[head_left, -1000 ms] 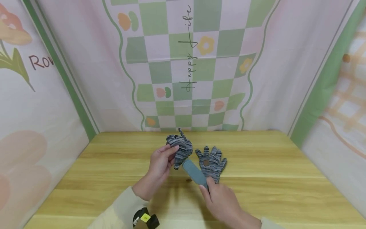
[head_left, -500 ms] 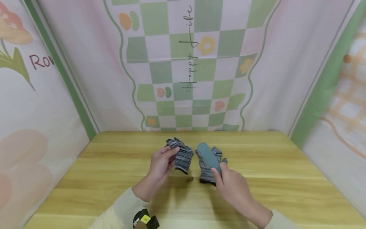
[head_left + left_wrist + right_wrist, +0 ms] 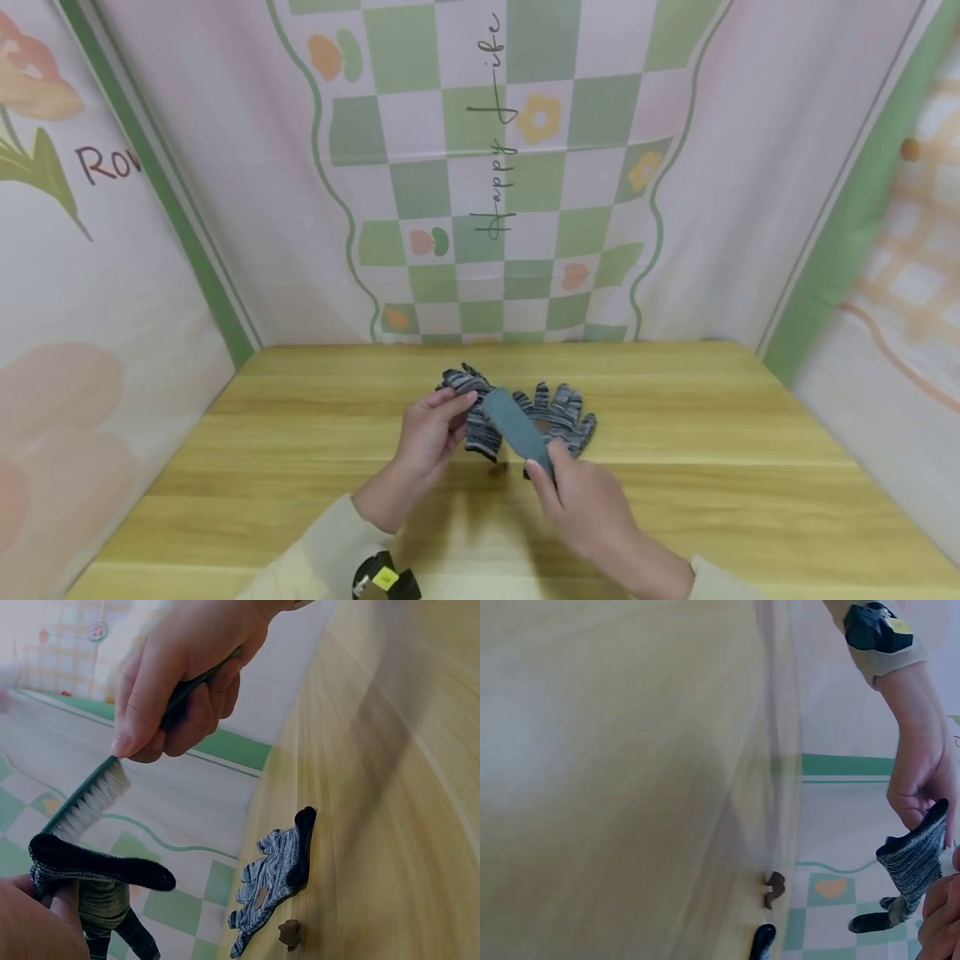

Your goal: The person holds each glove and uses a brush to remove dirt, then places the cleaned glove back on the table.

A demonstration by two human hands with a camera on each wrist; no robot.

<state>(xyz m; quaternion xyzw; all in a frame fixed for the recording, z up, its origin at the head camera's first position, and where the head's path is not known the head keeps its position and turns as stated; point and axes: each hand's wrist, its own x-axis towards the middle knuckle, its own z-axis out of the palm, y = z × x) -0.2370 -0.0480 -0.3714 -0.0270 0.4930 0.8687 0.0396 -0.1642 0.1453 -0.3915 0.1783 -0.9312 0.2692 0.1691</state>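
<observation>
My left hand (image 3: 427, 437) pinches a grey-and-black striped knit glove (image 3: 482, 437) between thumb and fingers, above the table. Its dark cuff faces toward me and several of its fingers dangle in the left wrist view. The right hand (image 3: 588, 504) grips the handle of a green brush (image 3: 513, 421) with white bristles (image 3: 94, 799). Bristles point down at the held glove, and the brush head overlaps it in the head view. A matching glove (image 3: 573, 417) lies flat on the table to the right, with a brown patch (image 3: 261, 898) on it, partly covered by the brush in the head view.
A small brown lump (image 3: 289, 934) sits on the wooden table (image 3: 300, 467) near the lying glove. Printed fabric (image 3: 480, 192) hangs along the back and both sides. A black device (image 3: 386, 577) is strapped to the left wrist.
The brush swung right over the lying glove, then came back left onto the held one. The held glove has been lowered slightly and its cuff has turned; the left hand keeps its pinch.
</observation>
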